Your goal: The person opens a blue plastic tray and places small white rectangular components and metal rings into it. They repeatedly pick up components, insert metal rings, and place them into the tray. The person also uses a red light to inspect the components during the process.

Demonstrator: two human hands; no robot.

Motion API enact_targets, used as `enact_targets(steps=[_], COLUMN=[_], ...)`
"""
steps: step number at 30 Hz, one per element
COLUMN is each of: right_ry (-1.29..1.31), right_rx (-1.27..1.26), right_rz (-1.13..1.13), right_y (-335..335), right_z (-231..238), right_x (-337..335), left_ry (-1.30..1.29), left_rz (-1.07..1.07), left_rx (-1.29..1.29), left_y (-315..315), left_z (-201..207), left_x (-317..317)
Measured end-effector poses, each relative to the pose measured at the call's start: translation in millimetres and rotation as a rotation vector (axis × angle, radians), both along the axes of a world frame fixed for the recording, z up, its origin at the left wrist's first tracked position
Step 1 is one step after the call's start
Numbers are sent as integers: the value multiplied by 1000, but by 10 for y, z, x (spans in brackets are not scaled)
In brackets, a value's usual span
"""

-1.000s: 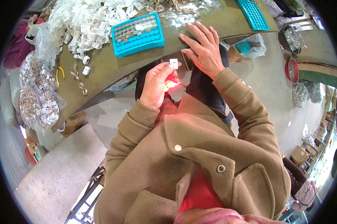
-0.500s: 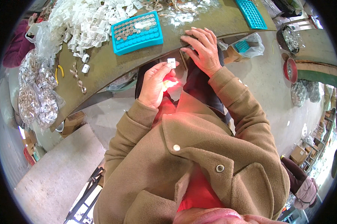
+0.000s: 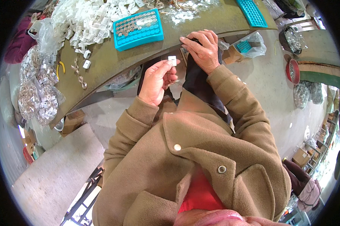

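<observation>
My left hand (image 3: pixel 157 80) is closed in front of the table edge. Between thumb and fingers it pinches a small white battery case (image 3: pixel 172 60), and thin wire with small clear bits, unlit, hangs below its fingers. My right hand (image 3: pixel 203 51) reaches over the table's front edge, its fingers loosely bent and apart, with nothing visible in them. Left of it on the table stands a blue tray (image 3: pixel 138 41) of round slots, partly filled with silvery coin cells.
White cases (image 3: pixel 87 22) lie heaped at the back left of the table (image 3: pixel 102 67). Pliers with yellow handles (image 3: pixel 60 70) and bagged wire bundles (image 3: pixel 38 92) lie at the left. Another blue tray (image 3: pixel 252 13) stands at the right corner. A person's purple sleeve (image 3: pixel 19 41) shows at far left.
The bright red glow under my left hand has gone out. My right hand's fingers have drawn closer together, and the hand has shifted slightly left.
</observation>
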State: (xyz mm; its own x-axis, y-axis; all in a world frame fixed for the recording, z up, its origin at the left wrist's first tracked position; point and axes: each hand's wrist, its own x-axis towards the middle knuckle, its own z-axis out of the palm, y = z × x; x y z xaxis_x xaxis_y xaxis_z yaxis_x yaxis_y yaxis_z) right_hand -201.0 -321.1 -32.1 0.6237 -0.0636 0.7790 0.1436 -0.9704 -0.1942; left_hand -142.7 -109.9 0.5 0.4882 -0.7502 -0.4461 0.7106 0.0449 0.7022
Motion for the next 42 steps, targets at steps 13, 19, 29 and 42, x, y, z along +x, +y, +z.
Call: enact_targets(steps=[13, 19, 29, 42], right_ry=[195, 271, 445, 629], right_rx=[1419, 1458, 458, 425], right_rz=[365, 395, -87, -145], right_y=[349, 503, 200, -76], right_z=[422, 442, 513, 607], right_x=[-96, -32, 145, 322], left_ry=[163, 187, 237, 256], left_rz=[66, 103, 152, 110], left_rx=[-62, -208, -210, -130], left_y=[-34, -54, -94, -52], left_z=[68, 93, 15, -22], left_x=[112, 113, 167, 212])
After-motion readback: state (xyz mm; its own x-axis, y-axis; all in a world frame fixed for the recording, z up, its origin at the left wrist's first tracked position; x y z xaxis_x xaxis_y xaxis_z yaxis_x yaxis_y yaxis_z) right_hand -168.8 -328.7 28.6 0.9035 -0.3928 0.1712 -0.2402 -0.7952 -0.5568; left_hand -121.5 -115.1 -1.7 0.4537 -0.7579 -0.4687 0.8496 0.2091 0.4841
